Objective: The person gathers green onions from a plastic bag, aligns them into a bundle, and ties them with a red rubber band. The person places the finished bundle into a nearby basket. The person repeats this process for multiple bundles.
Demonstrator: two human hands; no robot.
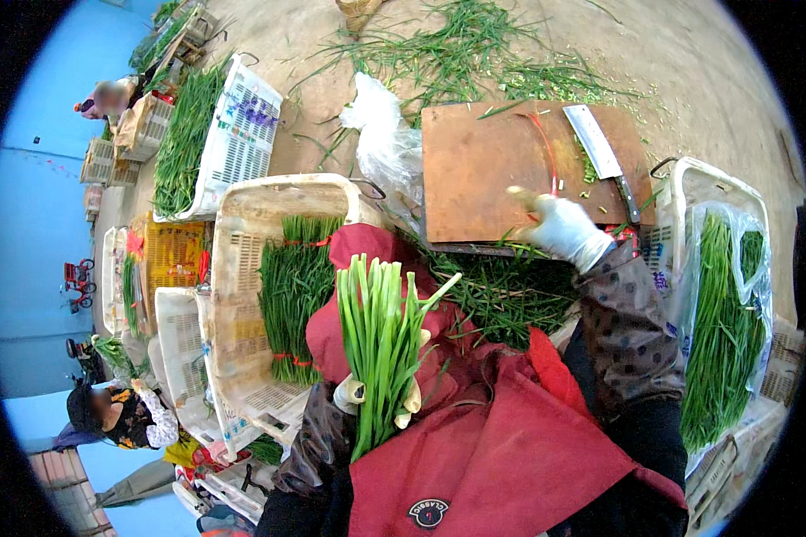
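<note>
My left hand (380, 397), in a whitish glove, is shut around a bunch of green garlic chives or similar stalks (376, 322), their cut ends pointing away from me. The leaves partly hide the hand. My right hand (564, 228), in a white glove, is over the near edge of a brown cutting board (470, 168). A thin red tie (548, 151) runs to this hand, and a bit of red shows between its blurred fingers; whether they grip it is unclear. A cleaver (594, 144) lies on the board's right side, beside small green cuttings (587, 168).
A whitish plastic crate (242, 201) at my left holds tied green bunches (295, 295). Another crate (719, 178) at right holds bagged greens (719, 335). Loose leaves (504, 288) lie below the board; more litter the floor. A clear plastic bag (383, 134) touches the board's left. Two people are at far left.
</note>
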